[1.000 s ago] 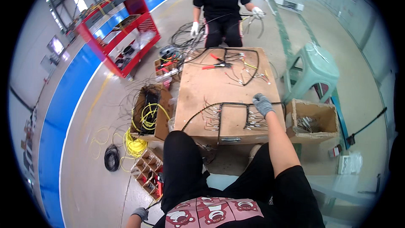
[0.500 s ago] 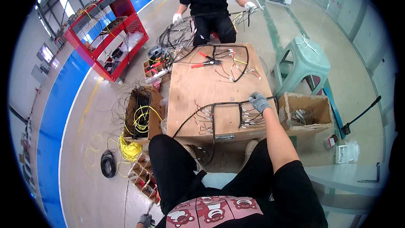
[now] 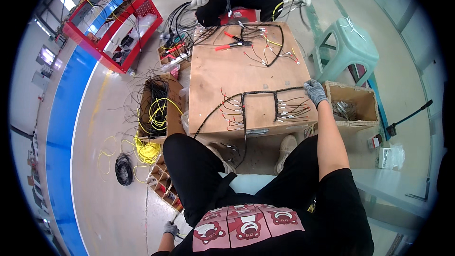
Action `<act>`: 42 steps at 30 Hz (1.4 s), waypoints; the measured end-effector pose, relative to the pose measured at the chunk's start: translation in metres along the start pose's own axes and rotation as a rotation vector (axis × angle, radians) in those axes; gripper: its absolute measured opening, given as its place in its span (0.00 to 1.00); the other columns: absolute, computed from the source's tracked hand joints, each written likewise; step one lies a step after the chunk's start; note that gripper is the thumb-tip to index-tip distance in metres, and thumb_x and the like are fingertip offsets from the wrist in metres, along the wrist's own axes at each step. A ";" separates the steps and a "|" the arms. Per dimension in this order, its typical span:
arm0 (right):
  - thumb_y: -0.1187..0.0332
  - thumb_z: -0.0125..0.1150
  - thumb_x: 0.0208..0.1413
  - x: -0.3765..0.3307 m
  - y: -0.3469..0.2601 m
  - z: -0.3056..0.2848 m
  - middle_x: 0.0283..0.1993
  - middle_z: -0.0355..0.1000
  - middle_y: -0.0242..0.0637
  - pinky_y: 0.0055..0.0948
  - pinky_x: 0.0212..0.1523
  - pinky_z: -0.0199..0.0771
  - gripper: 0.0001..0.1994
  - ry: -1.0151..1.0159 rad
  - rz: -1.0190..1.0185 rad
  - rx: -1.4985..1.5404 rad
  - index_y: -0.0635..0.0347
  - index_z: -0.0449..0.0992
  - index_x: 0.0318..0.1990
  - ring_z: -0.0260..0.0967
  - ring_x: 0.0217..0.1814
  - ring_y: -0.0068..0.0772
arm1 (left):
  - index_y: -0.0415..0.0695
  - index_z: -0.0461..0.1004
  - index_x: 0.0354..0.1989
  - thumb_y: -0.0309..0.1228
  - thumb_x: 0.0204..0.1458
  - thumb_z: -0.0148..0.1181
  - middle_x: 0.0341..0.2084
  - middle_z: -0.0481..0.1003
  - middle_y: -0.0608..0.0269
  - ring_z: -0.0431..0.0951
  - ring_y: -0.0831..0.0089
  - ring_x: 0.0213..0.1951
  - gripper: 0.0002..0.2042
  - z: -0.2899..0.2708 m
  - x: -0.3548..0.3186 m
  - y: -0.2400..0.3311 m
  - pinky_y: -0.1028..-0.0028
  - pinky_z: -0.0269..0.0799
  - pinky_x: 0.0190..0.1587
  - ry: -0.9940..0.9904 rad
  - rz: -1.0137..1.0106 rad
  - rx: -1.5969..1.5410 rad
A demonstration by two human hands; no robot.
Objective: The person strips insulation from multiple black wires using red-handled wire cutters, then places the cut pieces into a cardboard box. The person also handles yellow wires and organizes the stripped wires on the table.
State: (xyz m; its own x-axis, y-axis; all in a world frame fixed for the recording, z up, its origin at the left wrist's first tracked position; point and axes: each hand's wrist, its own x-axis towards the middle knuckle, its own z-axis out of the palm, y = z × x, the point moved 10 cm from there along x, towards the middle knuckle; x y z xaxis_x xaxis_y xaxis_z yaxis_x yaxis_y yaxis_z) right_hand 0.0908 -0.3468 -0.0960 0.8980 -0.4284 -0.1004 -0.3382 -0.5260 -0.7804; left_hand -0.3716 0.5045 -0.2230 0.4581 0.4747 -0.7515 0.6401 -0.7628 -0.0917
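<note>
Right hand (image 3: 315,92), grey-gloved, pinching the end of a black wire harness (image 3: 260,92) that lies across the near half of the worktop (image 3: 222,73), its labelled branches fanned out toward the near edge. Left hand (image 3: 170,229) low beside the thigh, grip cannot be told; red-handled pliers (image 3: 232,46) lie on the worktop's far half.

An industrial wiring workshop, by the look of it: a grey floor (image 3: 109,118) with a glossy blue painted lane (image 3: 64,114) at nine o'clock, a red metal trolley (image 3: 138,50) at ten and a coil of bright yellow cable (image 3: 148,152) at eight. Towards twelve, a tan wooden surface (image 3: 227,73) carries red-handled metal pliers (image 3: 230,46) and a black-sleeved harness (image 3: 259,92) with fanned-out wire ends.
</note>
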 end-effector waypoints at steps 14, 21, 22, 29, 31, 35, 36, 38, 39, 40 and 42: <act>0.67 0.56 0.50 -0.007 -0.014 0.013 0.36 0.74 0.45 0.32 0.43 0.69 0.11 -0.090 -0.035 -0.313 0.63 0.73 0.38 0.71 0.38 0.41 | 0.40 0.70 0.43 0.22 0.47 0.52 0.40 0.70 0.52 0.68 0.56 0.46 0.13 -0.325 -0.152 0.342 0.63 0.63 0.50 0.997 0.854 -0.214; 0.68 0.56 0.51 -0.001 -0.020 -0.007 0.39 0.74 0.45 0.30 0.45 0.67 0.11 0.004 -0.064 -0.058 0.62 0.74 0.41 0.70 0.41 0.39 | 0.46 0.70 0.45 0.27 0.44 0.55 0.42 0.70 0.55 0.69 0.57 0.46 0.16 -0.253 -0.097 0.566 0.62 0.65 0.48 0.641 1.152 0.347; 0.68 0.56 0.51 -0.002 -0.023 -0.014 0.39 0.74 0.44 0.30 0.46 0.67 0.11 0.027 -0.058 0.006 0.62 0.74 0.41 0.70 0.41 0.37 | 0.46 0.69 0.45 0.27 0.44 0.56 0.43 0.69 0.54 0.69 0.56 0.47 0.16 -0.245 -0.079 0.582 0.63 0.65 0.49 0.636 1.144 0.353; 0.67 0.52 0.55 -0.007 -0.016 -0.028 0.37 0.73 0.30 0.20 0.35 0.66 0.11 0.007 0.116 0.468 0.61 0.73 0.43 0.67 0.35 0.20 | 0.45 0.69 0.38 0.29 0.44 0.56 0.38 0.70 0.53 0.71 0.57 0.44 0.11 -0.225 -0.036 0.633 0.62 0.70 0.44 0.613 1.091 0.420; 0.66 0.52 0.56 -0.007 -0.018 -0.021 0.36 0.72 0.29 0.20 0.33 0.66 0.11 -0.035 0.150 0.595 0.60 0.72 0.44 0.66 0.33 0.18 | 0.45 0.69 0.38 0.28 0.45 0.55 0.37 0.71 0.52 0.72 0.55 0.42 0.11 -0.231 -0.030 0.641 0.61 0.70 0.42 0.625 1.064 0.464; 0.66 0.52 0.56 -0.006 -0.031 -0.012 0.36 0.72 0.29 0.20 0.34 0.66 0.12 -0.081 0.146 0.541 0.59 0.72 0.45 0.66 0.33 0.19 | 0.46 0.68 0.39 0.26 0.47 0.52 0.38 0.72 0.54 0.73 0.57 0.43 0.10 -0.245 -0.007 0.653 0.61 0.71 0.43 0.593 1.020 0.616; 0.65 0.51 0.56 -0.005 -0.031 -0.009 0.37 0.72 0.30 0.20 0.34 0.66 0.12 -0.087 0.151 0.544 0.59 0.72 0.45 0.66 0.34 0.19 | 0.46 0.68 0.39 0.27 0.47 0.52 0.38 0.72 0.54 0.73 0.58 0.43 0.09 -0.244 -0.006 0.656 0.61 0.71 0.43 0.576 1.022 0.653; 0.65 0.51 0.56 -0.005 -0.029 -0.006 0.37 0.73 0.30 0.20 0.34 0.66 0.12 -0.089 0.170 0.539 0.59 0.71 0.45 0.67 0.34 0.20 | 0.45 0.68 0.39 0.29 0.47 0.53 0.40 0.71 0.53 0.72 0.56 0.44 0.10 -0.244 -0.002 0.656 0.61 0.70 0.45 0.563 1.016 0.643; 0.65 0.51 0.56 -0.004 -0.029 -0.005 0.37 0.73 0.30 0.21 0.34 0.66 0.12 -0.088 0.178 0.538 0.59 0.71 0.45 0.67 0.34 0.20 | 0.45 0.68 0.39 0.29 0.47 0.53 0.40 0.71 0.53 0.72 0.55 0.44 0.10 -0.246 0.002 0.653 0.61 0.70 0.45 0.540 1.020 0.604; 0.65 0.51 0.57 -0.004 -0.030 -0.003 0.37 0.73 0.31 0.21 0.34 0.67 0.12 -0.089 0.180 0.558 0.59 0.71 0.46 0.68 0.35 0.21 | 0.45 0.68 0.39 0.30 0.47 0.53 0.40 0.70 0.52 0.72 0.55 0.44 0.11 -0.247 0.005 0.649 0.60 0.69 0.45 0.517 1.024 0.565; 0.65 0.50 0.57 -0.006 -0.026 -0.006 0.38 0.73 0.33 0.23 0.33 0.67 0.12 -0.080 0.196 0.591 0.59 0.69 0.47 0.69 0.35 0.23 | 0.44 0.68 0.40 0.31 0.47 0.53 0.40 0.70 0.50 0.72 0.54 0.44 0.11 -0.246 0.001 0.648 0.60 0.69 0.45 0.452 1.015 0.507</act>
State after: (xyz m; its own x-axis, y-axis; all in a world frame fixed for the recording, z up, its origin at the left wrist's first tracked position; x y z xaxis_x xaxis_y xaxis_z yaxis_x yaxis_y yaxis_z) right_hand 0.0924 -0.3346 -0.0719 0.8610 -0.4075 -0.3044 -0.3067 0.0616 -0.9498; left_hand 0.1952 0.1183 -0.1223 0.8479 -0.4033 -0.3441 -0.3997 -0.9127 0.0846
